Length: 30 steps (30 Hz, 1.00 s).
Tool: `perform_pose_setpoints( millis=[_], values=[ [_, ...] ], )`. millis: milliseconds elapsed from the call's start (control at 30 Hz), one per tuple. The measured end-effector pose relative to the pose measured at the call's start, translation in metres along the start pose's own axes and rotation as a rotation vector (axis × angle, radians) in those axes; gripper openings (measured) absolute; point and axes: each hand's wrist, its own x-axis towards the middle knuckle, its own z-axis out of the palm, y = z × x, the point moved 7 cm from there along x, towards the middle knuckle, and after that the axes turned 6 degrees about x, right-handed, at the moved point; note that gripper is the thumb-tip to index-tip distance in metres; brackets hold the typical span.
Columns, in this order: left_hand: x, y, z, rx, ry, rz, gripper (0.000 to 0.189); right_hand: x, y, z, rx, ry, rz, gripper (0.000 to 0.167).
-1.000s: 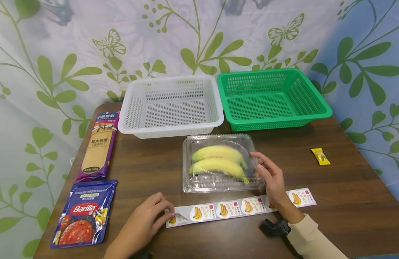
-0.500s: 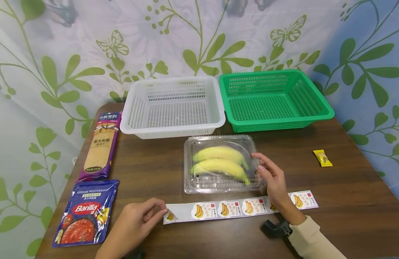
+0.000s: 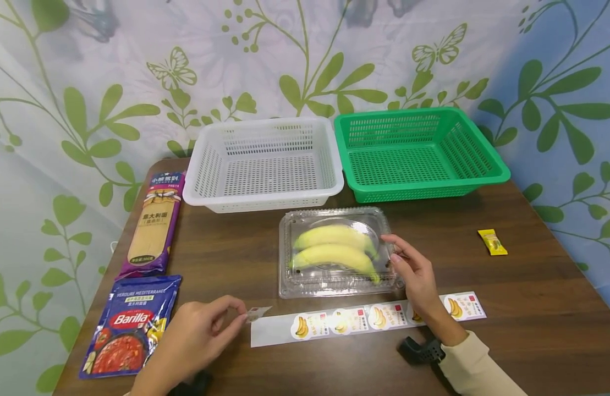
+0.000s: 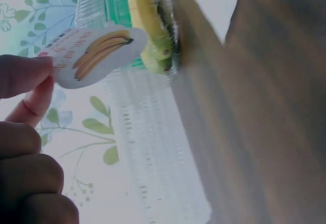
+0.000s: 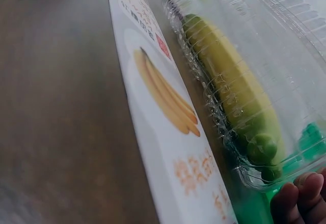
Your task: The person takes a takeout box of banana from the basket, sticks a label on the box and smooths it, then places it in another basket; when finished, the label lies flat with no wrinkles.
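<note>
One sticker (image 3: 257,313) is pinched in the left hand (image 3: 201,330), by the left end of a strip (image 3: 272,331) bearing five more. Beyond lies one clear box (image 3: 309,288) with two bananas (image 3: 331,256); the right hand (image 3: 417,280) touches its right side, whether gripping I can't tell.

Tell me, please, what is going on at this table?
A person's left hand pinches a white sticker printed with yellow bananas, lifted off the long white strip of matching stickers, whose left end is bare. The right hand has its fingers at the right edge of a clear plastic box with two yellow bananas inside. The strip lies on the brown wood-grain table, in front of the box, and I see no sticker on the box.
</note>
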Motion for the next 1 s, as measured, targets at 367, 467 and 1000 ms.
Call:
perform_pose_setpoints(
  millis=[367,467,1000],
  values=[
    [0.034,0.008,-0.008,0.038,-0.012,0.089,0.022,-0.003,0.003,-0.003,-0.131,0.006,0.104,0.036],
    [0.045,0.012,-0.007,0.052,-0.016,0.130,0.019,-0.003,0.004,-0.003,-0.145,0.006,0.108,0.036],
    [0.111,0.033,0.006,0.033,-0.111,0.302,0.006,-0.002,0.002,-0.002,-0.123,-0.005,0.096,0.036]
  ],
)
